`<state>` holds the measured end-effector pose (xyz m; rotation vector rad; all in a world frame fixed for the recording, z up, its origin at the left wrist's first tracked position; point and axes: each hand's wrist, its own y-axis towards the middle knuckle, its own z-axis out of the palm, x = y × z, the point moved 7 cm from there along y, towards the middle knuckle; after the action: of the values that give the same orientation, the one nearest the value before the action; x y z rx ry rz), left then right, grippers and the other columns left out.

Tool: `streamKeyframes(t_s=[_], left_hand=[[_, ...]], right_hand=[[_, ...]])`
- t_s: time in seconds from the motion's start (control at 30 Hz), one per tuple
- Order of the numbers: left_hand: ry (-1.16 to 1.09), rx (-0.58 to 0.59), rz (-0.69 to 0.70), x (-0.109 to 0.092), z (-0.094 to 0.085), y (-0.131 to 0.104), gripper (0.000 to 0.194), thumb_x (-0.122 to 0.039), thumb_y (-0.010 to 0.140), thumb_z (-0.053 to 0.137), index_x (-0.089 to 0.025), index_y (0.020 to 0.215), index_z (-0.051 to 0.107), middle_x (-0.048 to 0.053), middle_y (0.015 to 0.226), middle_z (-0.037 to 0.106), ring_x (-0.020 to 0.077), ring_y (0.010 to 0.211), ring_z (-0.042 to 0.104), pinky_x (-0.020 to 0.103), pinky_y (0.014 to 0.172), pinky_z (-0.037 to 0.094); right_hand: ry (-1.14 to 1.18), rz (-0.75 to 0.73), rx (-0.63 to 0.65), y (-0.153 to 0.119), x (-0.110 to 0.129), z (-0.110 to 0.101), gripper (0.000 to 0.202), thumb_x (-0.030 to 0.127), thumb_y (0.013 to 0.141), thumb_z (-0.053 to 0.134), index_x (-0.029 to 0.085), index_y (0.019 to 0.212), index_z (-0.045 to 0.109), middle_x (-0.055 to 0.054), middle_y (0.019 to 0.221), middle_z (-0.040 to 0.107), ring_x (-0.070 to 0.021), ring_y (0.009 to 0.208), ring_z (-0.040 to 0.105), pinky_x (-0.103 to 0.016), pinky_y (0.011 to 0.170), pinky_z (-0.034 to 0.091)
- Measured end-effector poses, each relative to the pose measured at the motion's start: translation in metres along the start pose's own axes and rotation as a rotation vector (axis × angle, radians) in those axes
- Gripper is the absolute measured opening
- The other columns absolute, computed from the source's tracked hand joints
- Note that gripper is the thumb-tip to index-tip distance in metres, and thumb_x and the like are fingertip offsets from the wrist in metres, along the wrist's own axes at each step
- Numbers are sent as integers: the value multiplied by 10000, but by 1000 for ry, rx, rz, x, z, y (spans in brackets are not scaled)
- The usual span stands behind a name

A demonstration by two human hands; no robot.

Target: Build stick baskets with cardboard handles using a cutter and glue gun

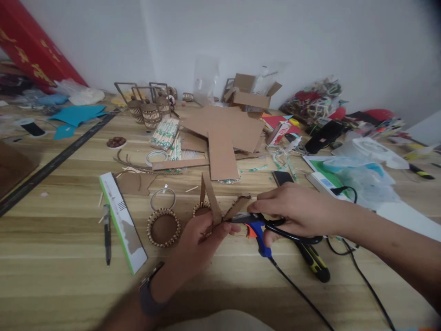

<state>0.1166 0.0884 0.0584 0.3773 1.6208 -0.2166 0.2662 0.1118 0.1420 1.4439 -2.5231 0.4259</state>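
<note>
My left hand (203, 234) pinches a bent cardboard strip (212, 197), whose ends stick up above the fingers. Black-handled scissors (292, 233) are gripped in my right hand (292, 209), their blades at the strip just by my left fingertips. Under the scissors lies a blue glue gun (260, 236) with an orange trigger, its cable running toward the front edge. Left of my left hand is a round cup (163, 228) with a cardboard base and a wall of short sticks. A similar cup (201, 209) is partly hidden behind my left hand.
A utility knife (313, 262) lies right of the glue gun. Cardboard sheets (223, 156), a bundle of wrapped sticks (165, 132) and tape rolls (163, 199) lie farther back. At left are a long white-and-green box (123, 223) and a pen (107, 235). Small finished buckets (150, 115) stand behind.
</note>
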Motion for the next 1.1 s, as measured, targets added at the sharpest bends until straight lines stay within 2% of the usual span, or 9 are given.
streamKeyframes(t_s=[0.1,0.27,0.6,0.7,0.77,0.87,0.97,1.03,1.1], left_hand=[[-15,-1,-32,7,0,0,343,-467,957,550,-213,947,779,45,931,792,186,863,720,249,699,547],[0,6,-65,13,0,-2,379,-499,951,548,-193,911,768,69,949,789,210,902,725,260,692,553],[-43,21,33,4,1,-1,332,-442,969,546,-186,899,745,57,908,779,180,861,714,264,768,554],[-72,25,45,2,2,-1,332,-444,973,545,-183,902,737,64,945,777,174,859,718,264,774,562],[-61,13,50,2,1,-1,335,-456,977,539,-186,925,731,70,987,775,176,872,719,271,786,566],[12,-2,60,3,-2,-2,353,-483,986,513,-196,968,718,77,1039,776,194,930,713,300,842,562],[82,-37,83,3,-5,-4,392,-523,994,480,-204,1105,677,77,1031,784,215,981,700,332,879,557],[88,-55,84,4,-6,-6,419,-541,997,470,-204,1184,634,80,1032,787,219,999,700,335,874,561],[94,-70,65,8,-7,-9,402,-533,999,480,-208,1183,630,86,1088,778,215,1032,703,326,892,555]], right_hand=[[-69,-24,-13,0,4,0,428,569,1019,463,191,937,646,-40,731,701,-173,595,623,-292,531,306],[-172,-81,-37,0,9,2,419,491,1070,352,197,926,613,-45,705,686,-178,568,595,-313,525,283],[-203,-102,-68,-1,7,9,434,442,1087,297,191,906,602,-36,671,667,-166,536,571,-310,521,286],[-198,-95,-105,-5,2,8,465,500,1077,310,179,935,614,-47,685,686,-169,555,608,-300,526,300],[-201,-32,-135,-9,-10,8,467,549,1057,346,183,984,627,-60,734,720,-181,594,645,-289,542,323],[-250,201,-158,-14,-46,13,411,552,1017,452,191,1093,635,-76,810,755,-219,674,691,-282,578,371],[-272,446,-142,-19,-92,28,362,426,984,534,186,1248,597,-100,908,772,-250,781,722,-286,619,421],[-213,541,-119,-19,-118,43,363,314,972,525,173,1302,573,-127,1019,771,-254,874,730,-295,688,467],[-139,605,-95,-19,-137,58,373,253,959,511,155,1314,570,-148,1095,758,-259,955,725,-305,759,495]])
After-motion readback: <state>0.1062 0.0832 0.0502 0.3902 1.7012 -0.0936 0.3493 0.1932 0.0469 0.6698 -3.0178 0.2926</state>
